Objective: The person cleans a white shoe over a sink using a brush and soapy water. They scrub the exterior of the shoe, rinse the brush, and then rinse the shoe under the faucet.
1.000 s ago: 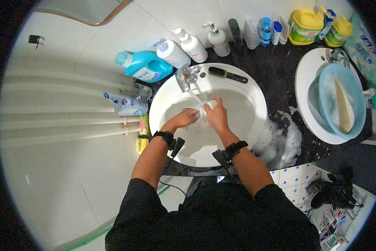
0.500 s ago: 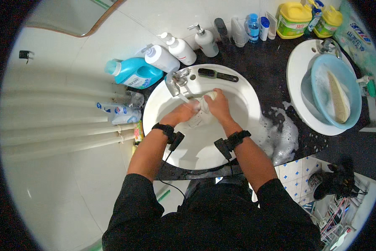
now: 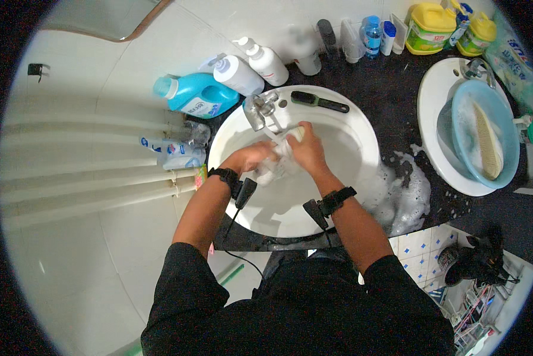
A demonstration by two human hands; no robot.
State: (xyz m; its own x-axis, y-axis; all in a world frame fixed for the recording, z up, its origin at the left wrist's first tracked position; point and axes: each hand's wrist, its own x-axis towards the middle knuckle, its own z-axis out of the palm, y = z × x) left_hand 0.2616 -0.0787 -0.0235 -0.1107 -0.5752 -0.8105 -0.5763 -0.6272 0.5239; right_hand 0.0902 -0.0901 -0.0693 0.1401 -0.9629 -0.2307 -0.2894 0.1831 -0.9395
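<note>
Over the white oval sink (image 3: 314, 222), my right hand (image 3: 309, 152) is closed around a wet whitish thing (image 3: 282, 148). Fingers and splashing water hide much of it, so its kind is unclear. My left hand (image 3: 254, 156) is at its left side, with the fingers smeared by motion. Water runs from the metal faucet (image 3: 256, 113) onto the whitish thing. A dark-handled brush (image 3: 320, 102) lies on the sink's back rim. In the second sink at the right, a light blue basin (image 3: 460, 139) holds suds and a pale shoe (image 3: 488, 145), its ribbed sole showing.
A turquoise detergent bottle (image 3: 201, 95) and white pump bottles (image 3: 266, 64) stand behind the sink. Yellow jugs (image 3: 428, 26) are at the back right. Foam (image 3: 412, 199) covers part of the dark counter (image 3: 391, 113) between the sinks. Pale pipes (image 3: 100, 169) run along the left wall.
My left hand has shifted slightly left and away from my right hand. The whitish thing now reaches lower, with more splashing around it. The whole view has shifted slightly.
</note>
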